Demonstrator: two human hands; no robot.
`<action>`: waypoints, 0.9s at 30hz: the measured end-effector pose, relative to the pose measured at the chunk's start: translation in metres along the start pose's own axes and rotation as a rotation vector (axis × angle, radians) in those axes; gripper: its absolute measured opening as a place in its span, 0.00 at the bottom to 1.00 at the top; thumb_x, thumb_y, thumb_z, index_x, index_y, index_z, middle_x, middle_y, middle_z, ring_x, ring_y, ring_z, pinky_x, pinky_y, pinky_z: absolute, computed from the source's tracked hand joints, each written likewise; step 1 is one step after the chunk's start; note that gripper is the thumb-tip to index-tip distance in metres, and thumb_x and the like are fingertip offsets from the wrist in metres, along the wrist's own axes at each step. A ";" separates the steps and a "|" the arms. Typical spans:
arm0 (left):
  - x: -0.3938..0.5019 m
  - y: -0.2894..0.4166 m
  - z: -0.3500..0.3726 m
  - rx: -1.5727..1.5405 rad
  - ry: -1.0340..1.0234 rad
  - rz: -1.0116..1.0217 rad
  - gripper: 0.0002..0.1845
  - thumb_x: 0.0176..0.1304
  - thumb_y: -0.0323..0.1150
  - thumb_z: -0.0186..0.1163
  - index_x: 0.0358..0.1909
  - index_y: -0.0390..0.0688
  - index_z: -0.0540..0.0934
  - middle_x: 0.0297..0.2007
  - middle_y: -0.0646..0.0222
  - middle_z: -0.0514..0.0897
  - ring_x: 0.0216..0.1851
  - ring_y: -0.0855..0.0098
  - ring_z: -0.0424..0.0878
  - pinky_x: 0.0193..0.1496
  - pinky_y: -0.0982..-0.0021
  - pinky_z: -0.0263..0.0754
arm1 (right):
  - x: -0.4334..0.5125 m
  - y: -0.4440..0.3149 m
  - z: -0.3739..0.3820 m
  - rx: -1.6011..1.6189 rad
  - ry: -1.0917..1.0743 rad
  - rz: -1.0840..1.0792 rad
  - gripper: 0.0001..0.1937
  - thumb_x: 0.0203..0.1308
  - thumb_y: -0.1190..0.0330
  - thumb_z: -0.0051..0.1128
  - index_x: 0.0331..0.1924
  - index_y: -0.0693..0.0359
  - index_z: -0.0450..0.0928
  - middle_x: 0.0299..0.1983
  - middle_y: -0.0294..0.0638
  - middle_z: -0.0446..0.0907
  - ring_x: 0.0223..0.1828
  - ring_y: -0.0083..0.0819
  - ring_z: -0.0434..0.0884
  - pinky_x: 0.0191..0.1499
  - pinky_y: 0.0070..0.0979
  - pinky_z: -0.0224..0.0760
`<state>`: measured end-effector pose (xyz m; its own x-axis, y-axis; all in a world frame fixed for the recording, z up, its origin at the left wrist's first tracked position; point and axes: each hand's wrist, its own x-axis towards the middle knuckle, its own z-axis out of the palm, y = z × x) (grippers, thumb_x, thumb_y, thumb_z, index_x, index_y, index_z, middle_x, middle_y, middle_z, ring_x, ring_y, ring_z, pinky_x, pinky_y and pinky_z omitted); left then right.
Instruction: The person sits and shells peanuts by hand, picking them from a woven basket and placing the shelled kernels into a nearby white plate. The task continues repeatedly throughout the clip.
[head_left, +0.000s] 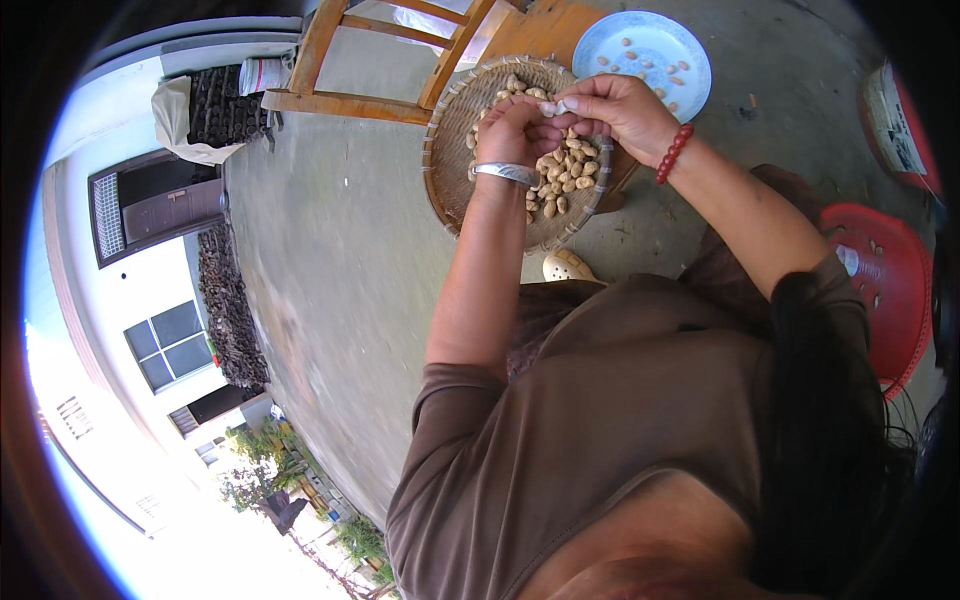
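Observation:
My left hand (519, 129), with a silver bangle at the wrist, and my right hand (621, 111), with a red bead bracelet, meet over a round woven bamboo basket (450, 180). Between the fingertips of both is a peanut shell (553, 109), its pale inside showing. Whether a kernel is still inside I cannot tell. Unshelled peanuts (562, 172) lie in the basket below, partly hidden by my hands. Just beyond my right hand, a light blue basin (660, 41) contains several shelled peanut kernels (670, 69), spread apart.
Wooden furniture (544, 34) stands under and behind the basket, beside a wooden frame (360, 109). A red plastic chair (892, 292) holding a clear bottle (859, 262) is at my right, near a bucket (892, 124). A cream clog (568, 265) shows below the basket on the concrete floor (337, 225).

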<state>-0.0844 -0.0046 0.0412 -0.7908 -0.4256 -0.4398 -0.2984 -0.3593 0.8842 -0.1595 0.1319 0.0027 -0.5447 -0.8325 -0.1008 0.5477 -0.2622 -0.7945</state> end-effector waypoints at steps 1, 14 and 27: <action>0.002 -0.002 -0.001 -0.038 -0.020 -0.028 0.05 0.50 0.26 0.46 0.28 0.37 0.71 0.20 0.60 0.78 0.17 0.73 0.76 0.18 0.78 0.71 | 0.000 -0.001 0.000 0.001 0.003 -0.007 0.09 0.54 0.69 0.49 0.37 0.65 0.73 0.33 0.37 0.77 0.33 0.19 0.76 0.35 0.12 0.68; -0.009 -0.024 -0.001 -0.020 0.137 0.133 0.06 0.50 0.23 0.54 0.32 0.37 0.72 0.25 0.62 0.78 0.22 0.74 0.77 0.24 0.79 0.74 | 0.006 0.012 0.002 -0.309 0.116 -0.214 0.07 0.51 0.72 0.51 0.30 0.69 0.74 0.27 0.39 0.77 0.26 0.20 0.76 0.28 0.15 0.72; -0.012 -0.022 -0.008 0.069 0.049 0.099 0.07 0.49 0.27 0.58 0.30 0.37 0.74 0.25 0.64 0.79 0.20 0.77 0.76 0.21 0.82 0.72 | 0.004 0.015 0.004 -0.357 0.108 -0.242 0.07 0.52 0.72 0.51 0.29 0.68 0.74 0.25 0.38 0.77 0.26 0.21 0.77 0.27 0.15 0.72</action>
<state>-0.0640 0.0018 0.0258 -0.7915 -0.4973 -0.3553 -0.2575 -0.2559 0.9318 -0.1510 0.1225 -0.0072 -0.7036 -0.7074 0.0669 0.1527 -0.2425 -0.9581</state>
